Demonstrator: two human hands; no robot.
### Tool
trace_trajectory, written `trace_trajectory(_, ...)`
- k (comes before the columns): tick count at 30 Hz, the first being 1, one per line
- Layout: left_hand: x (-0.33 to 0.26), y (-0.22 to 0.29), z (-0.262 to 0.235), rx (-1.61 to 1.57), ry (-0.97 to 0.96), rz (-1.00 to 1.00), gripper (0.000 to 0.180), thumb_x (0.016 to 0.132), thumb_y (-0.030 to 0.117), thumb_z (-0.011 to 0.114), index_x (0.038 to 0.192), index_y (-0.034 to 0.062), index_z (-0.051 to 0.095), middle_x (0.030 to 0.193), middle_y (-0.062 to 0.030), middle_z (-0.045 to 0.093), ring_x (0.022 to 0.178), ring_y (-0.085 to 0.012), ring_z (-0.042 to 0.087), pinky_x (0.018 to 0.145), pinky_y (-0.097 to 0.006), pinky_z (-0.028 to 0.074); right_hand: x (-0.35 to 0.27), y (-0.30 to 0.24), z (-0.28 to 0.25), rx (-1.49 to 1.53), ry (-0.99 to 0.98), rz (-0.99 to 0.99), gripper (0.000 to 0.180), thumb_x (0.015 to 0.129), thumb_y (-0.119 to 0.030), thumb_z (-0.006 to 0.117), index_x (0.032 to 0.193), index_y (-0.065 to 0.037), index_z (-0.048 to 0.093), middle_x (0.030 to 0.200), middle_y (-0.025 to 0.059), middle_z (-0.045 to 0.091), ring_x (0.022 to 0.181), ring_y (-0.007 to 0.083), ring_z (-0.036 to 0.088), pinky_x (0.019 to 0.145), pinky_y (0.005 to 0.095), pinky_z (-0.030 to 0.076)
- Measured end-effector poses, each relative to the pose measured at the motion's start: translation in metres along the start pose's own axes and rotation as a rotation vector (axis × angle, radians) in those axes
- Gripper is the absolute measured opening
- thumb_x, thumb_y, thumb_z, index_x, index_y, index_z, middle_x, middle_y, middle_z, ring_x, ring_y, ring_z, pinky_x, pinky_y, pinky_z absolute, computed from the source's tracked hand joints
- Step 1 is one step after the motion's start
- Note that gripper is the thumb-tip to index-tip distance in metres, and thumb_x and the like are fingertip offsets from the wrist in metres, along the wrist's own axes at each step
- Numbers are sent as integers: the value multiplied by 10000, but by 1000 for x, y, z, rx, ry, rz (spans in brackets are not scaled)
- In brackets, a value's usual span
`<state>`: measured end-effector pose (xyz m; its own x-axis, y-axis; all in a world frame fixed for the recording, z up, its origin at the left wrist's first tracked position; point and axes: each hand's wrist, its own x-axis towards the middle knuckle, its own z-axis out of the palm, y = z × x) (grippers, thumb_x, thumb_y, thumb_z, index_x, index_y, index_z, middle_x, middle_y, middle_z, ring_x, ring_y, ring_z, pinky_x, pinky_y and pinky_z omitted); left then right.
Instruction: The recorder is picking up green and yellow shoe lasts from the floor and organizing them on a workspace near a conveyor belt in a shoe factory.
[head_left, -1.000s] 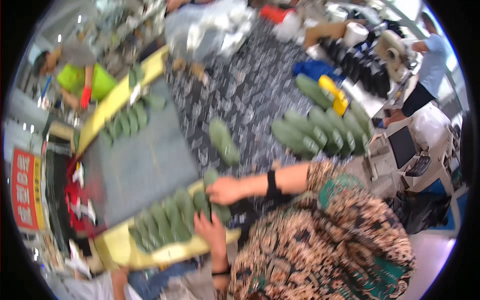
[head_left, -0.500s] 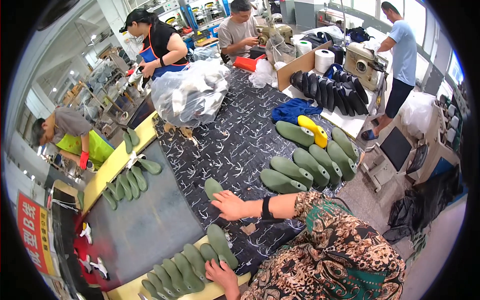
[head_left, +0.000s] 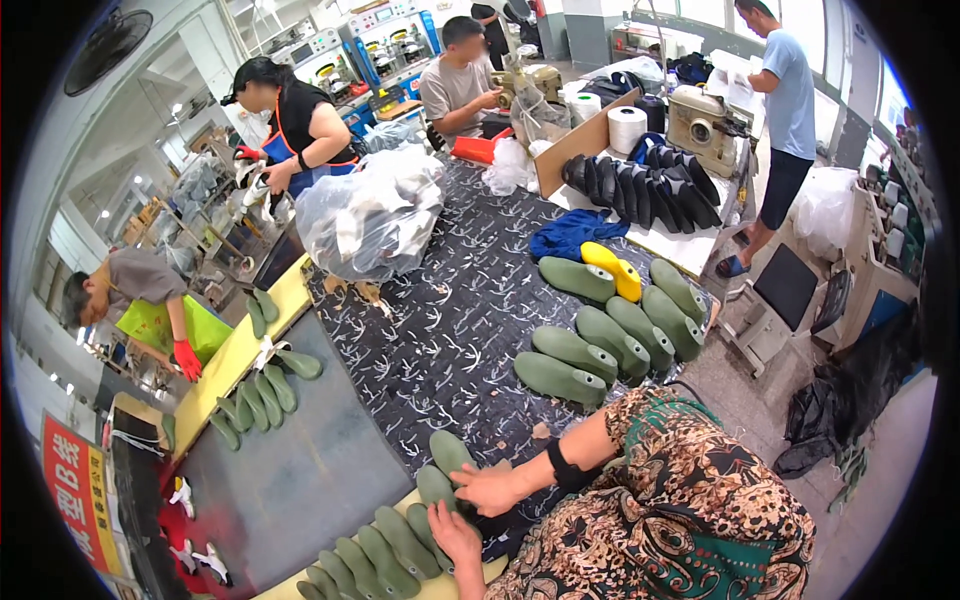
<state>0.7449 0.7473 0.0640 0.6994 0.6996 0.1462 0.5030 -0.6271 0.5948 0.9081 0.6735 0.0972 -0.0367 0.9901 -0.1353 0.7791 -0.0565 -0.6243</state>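
Fingers: right hand (head_left: 488, 490) pressed flat on a green shoe form (head_left: 450, 455) at the near table (head_left: 450, 330) edge; left hand (head_left: 455, 532) apparently curled on the neighbouring form (head_left: 436, 488). Best handled by seating each form snugly against the row (head_left: 370, 555).

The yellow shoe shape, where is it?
In the head view, the yellow shoe form lies right of centre on the dark patterned table, at the far end of the green shoe forms, just in front of the blue cloth.

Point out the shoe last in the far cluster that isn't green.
The yellow last, lying at the back of the green lasts beside the blue cloth; it alone is yellow.
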Motion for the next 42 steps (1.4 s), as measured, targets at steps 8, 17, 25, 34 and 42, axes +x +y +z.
trace_trajectory(8,10,3,0,-25,36,6,335,874,70,470,1196,-21,487,1272,-234,434,1145,-396,443,953,-411,368,-14,-1,-38,268,6,-64,534,710,-195,644,1172,0,458,1167,227,443,1074,399,476,865,421,433)
trace_trajectory(17,19,20,0,-39,28,8,335,867,48,463,1194,-18,482,1264,-235,428,1129,-401,446,937,-424,374,-156,77,-163,-328,572,483,387,745,-176,639,1048,15,493,1112,224,472,980,385,523,802,457,457)
trace_trajectory(25,20,44,-10,51,79,100,383,808,124,572,1154,-26,500,1218,-231,473,1117,-405,442,945,-460,348,-147,154,-129,-252,286,926,290,743,-286,563,756,-17,669,811,202,654,785,349,644,713,437,516)
trace_trajectory(34,73,98,59,-159,-207,320,404,838,229,573,1156,-13,508,1269,-246,420,1186,-405,389,993,-442,321,-85,84,-83,138,24,569,509,792,-441,539,731,52,647,724,239,635,737,365,645,679,427,521)
trace_trajectory(42,64,83,78,-288,-175,161,328,731,-33,506,1051,-21,578,1293,-229,408,1216,-400,367,1019,-424,310,-31,136,-83,-52,102,595,697,713,-475,658,1199,-17,461,1103,216,585,1036,358,564,852,434,470)
